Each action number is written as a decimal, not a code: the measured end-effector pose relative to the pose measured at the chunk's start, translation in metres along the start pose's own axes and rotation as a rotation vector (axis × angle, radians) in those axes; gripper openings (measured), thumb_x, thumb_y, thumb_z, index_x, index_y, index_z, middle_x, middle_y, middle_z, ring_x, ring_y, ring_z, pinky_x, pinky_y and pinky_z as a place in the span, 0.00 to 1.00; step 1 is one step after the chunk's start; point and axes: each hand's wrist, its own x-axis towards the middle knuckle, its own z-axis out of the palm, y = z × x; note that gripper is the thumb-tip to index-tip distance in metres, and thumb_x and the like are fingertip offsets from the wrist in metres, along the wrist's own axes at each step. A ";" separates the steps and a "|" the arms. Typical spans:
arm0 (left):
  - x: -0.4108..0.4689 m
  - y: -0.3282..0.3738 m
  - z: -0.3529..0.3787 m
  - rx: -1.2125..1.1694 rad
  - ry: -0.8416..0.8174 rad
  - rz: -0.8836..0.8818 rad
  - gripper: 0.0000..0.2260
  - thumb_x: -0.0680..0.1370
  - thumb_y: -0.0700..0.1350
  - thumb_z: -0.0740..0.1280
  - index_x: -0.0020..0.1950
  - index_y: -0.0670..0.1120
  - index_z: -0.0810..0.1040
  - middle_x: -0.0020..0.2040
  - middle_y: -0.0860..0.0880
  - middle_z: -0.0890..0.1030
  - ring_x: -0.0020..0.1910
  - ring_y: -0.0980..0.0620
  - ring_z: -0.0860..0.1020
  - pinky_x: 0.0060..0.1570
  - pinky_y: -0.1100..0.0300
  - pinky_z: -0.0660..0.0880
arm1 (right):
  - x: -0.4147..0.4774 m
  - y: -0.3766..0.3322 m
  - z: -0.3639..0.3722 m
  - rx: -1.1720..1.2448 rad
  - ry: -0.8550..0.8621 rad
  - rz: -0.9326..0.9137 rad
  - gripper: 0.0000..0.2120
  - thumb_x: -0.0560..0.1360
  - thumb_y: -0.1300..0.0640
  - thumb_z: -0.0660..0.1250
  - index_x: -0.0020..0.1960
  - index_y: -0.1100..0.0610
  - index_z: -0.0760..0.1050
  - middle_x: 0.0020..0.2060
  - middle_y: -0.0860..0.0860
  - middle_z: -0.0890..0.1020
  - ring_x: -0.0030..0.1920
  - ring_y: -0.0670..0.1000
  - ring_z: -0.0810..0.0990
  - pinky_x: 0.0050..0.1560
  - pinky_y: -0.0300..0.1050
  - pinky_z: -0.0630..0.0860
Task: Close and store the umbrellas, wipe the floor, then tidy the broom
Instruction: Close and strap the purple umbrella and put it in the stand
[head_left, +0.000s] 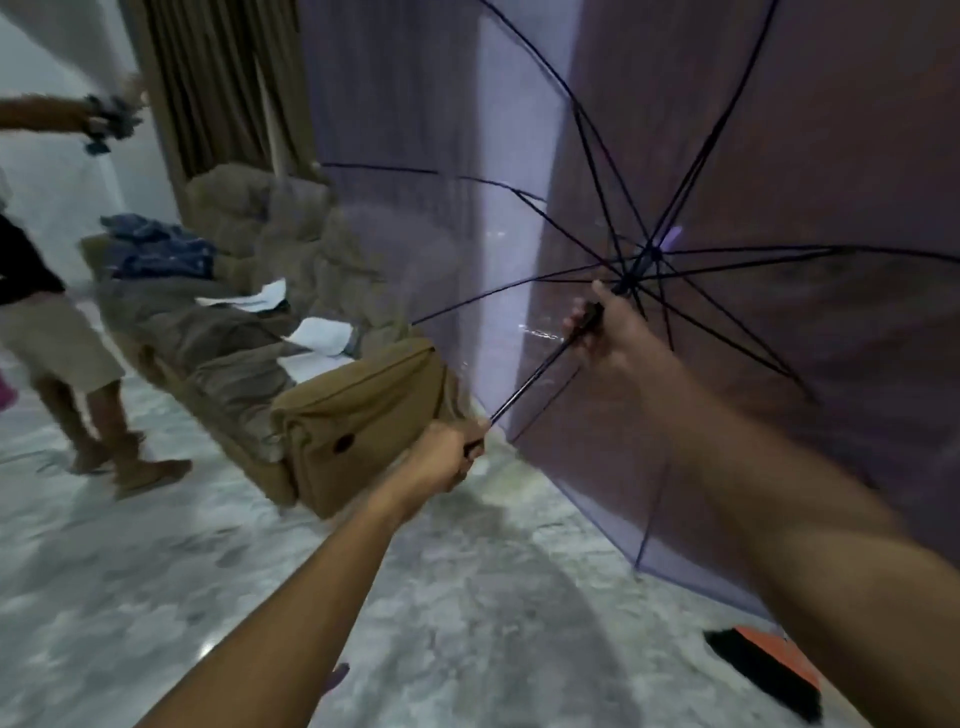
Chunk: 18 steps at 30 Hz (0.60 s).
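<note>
A pale marble floor (156, 597) is filling the lower part of the view. A brown sofa (353, 415) is standing on it in front of a brown curtain (218, 78), some papers (317, 335) are lying on the seat, and another person (62, 332) is walking at the left edge.

The purple, half-transparent umbrella (779, 182) is standing fully open on the right, with its canopy turned away from the wearer and its lower edge hanging near the floor. The left hand (441, 462) is clamping round the handle end with curled fingers, most likely to keep the umbrella steady. The right hand (608, 332) is gripping the black shaft (535, 374) higher up, just below the hub (631, 275) where the ribs are meeting. I judge it is placed there to release the runner and draw it down toward the handle, which folds the canopy.

So the closing is only beginning; storing, wiping and the broom are not yet done. A dark and orange thing (769, 670) is lying at the lower right, and I cannot tell what it is.
</note>
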 end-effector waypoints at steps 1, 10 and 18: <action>-0.002 0.009 0.019 -0.007 -0.066 0.019 0.22 0.83 0.52 0.60 0.29 0.47 0.67 0.20 0.51 0.61 0.18 0.54 0.57 0.24 0.62 0.50 | -0.012 -0.014 -0.022 0.035 0.045 -0.041 0.20 0.84 0.44 0.57 0.39 0.55 0.72 0.22 0.46 0.76 0.22 0.45 0.78 0.19 0.34 0.69; -0.060 0.083 0.195 0.029 -0.389 0.193 0.21 0.84 0.50 0.60 0.32 0.45 0.70 0.23 0.51 0.64 0.18 0.57 0.60 0.19 0.65 0.56 | -0.128 -0.106 -0.184 0.224 0.361 -0.358 0.14 0.86 0.56 0.53 0.43 0.59 0.67 0.36 0.58 0.79 0.35 0.57 0.83 0.31 0.51 0.81; -0.150 0.122 0.366 -0.037 -0.614 0.109 0.20 0.85 0.53 0.57 0.35 0.46 0.70 0.21 0.53 0.63 0.16 0.56 0.59 0.19 0.70 0.57 | -0.254 -0.095 -0.299 0.278 0.430 -0.344 0.18 0.86 0.53 0.55 0.38 0.56 0.63 0.26 0.48 0.62 0.20 0.45 0.60 0.17 0.35 0.60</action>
